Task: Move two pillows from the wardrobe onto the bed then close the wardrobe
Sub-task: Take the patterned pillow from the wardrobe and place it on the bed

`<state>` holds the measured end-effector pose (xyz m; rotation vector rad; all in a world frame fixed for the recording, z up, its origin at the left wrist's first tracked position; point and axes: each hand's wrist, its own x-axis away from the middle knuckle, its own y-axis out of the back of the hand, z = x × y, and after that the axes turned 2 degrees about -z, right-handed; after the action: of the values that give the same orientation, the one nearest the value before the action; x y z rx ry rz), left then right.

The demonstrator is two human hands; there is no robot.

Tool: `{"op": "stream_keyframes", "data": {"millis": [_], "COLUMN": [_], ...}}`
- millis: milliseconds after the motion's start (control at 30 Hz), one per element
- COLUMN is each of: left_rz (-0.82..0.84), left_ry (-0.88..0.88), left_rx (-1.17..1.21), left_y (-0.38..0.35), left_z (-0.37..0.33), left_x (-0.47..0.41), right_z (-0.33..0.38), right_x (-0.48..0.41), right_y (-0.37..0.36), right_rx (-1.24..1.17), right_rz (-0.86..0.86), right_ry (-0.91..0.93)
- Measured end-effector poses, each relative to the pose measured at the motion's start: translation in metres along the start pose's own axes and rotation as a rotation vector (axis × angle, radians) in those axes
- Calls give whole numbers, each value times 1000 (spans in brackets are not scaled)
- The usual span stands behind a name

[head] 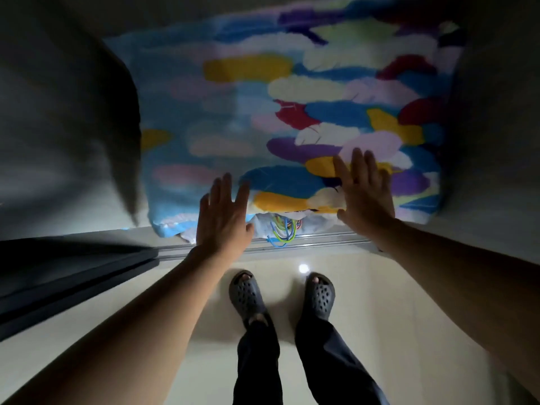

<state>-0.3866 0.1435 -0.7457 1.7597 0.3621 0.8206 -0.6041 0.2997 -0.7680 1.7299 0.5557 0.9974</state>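
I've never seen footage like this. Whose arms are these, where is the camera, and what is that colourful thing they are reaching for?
No machine here: the camera sits on a person's head and looks forward and down, so you see their own two arms, dark trousers and grey clogs on a pale glossy floor. There is only this one view. The colourful thing is a pillow printed with feathers, lying in the open wardrobe just past the sliding door track. The left hand and right hand are spread open at the pillow's near edge; neither has a grip on anything yet. Some coloured cords peek out beneath the pillow. The picture is dim and a little blurred.
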Motion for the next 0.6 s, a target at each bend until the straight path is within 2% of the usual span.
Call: {"op": "stream_keyframes", "data": {"millis": [100,267,400,600], "left_rz": [-30,-83,-120,-139], "left_ry": [-113,-112,-111,40], "left_rx": [-90,-122,-122,-84], "left_y": [-27,-27,2,76], "left_z": [-1,-11,-21,-40], "left_x": [-26,-37,-38,-56], "right_z": [-2,-16,-24,-33], "right_x": [-19,-23,-15,-25], "right_y": [-21,-5,46,155], "right_rx": [46,-3,-92,-195], "right_rz": [-130,-191,-260,-347], "right_ry": [-3,50,121,172]}}
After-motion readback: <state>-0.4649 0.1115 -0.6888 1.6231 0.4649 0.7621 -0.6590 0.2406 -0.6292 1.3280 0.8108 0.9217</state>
